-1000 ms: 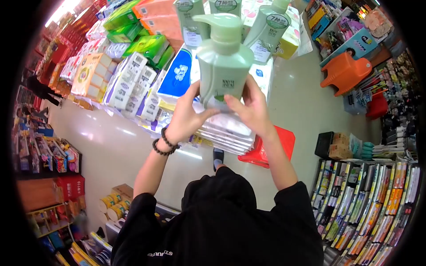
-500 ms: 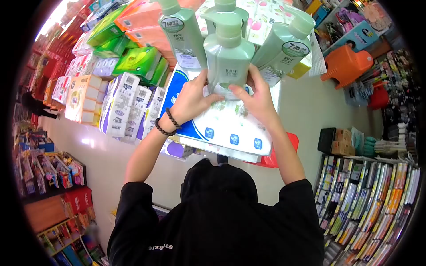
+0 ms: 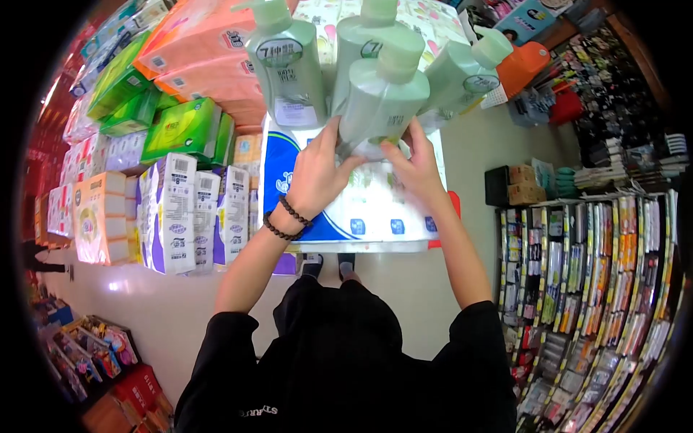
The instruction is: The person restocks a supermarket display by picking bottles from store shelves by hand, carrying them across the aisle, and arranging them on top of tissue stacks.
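Between my two hands is a pale green pump bottle, its lower part gripped from both sides. My left hand is on its left side, with dark bead bracelets at the wrist. My right hand wraps its right side, the thumb on the front. Three similar bottles stand around it: one at the left, one behind and a tilted one at the right. Beneath them lies a white and blue tissue pack.
Stacked tissue packs, green, orange and white-purple, lie to the left. An orange plastic stool is at the upper right. Filled shelves stand at the right. A person's dark-clad legs show at the far left.
The view has turned and shifted, bringing the side stacks and shelves to new places. The held bottle, earlier above the stack's front edge, is now farther back among the others and leans slightly.
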The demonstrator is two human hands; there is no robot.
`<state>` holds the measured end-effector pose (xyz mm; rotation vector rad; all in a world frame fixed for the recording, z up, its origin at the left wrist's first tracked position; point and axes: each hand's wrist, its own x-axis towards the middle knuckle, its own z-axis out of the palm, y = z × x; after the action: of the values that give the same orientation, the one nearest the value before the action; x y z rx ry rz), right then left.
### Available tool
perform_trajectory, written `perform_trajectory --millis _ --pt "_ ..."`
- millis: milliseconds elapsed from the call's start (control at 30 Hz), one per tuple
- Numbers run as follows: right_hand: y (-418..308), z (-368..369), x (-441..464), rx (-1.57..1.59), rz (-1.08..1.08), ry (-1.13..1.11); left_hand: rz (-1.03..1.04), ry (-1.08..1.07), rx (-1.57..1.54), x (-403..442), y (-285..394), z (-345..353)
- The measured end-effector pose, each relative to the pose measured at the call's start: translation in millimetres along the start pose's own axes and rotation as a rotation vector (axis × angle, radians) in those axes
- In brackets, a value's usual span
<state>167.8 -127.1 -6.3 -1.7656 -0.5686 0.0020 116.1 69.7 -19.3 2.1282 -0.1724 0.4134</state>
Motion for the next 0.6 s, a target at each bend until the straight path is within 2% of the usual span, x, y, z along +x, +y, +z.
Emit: perform_trajectory --millis 100,200,300,400,467,500,600 --pt "0 -4 -33 -0.2 -0.032 0.051 0.046 0.041 -0.025 -1 -7 0" --pt "-31 -4 -97 0.077 0.106 0.322 0.055 0.069 -0.037 -4 -9 -3" --pt "-43 -4 -175 0.127 0.102 0.547 0.007 0.015 0.023 -4 0 -8" --pt "-27 1 -254 0.153 0.198 0.755 0.09 0.014 -0.06 -5 -16 -3" --pt "1 6 -307 0.169 0.344 0.867 0.063 -0.104 -0.185 -6 -32 -8" --pt "15 7 -335 0.136 0.426 0.894 0.048 -0.239 -0.201 -3 -43 -18" --pt "52 15 -416 0.045 0.614 0.982 -0.035 -0.162 -0.25 -31 -49 -35"
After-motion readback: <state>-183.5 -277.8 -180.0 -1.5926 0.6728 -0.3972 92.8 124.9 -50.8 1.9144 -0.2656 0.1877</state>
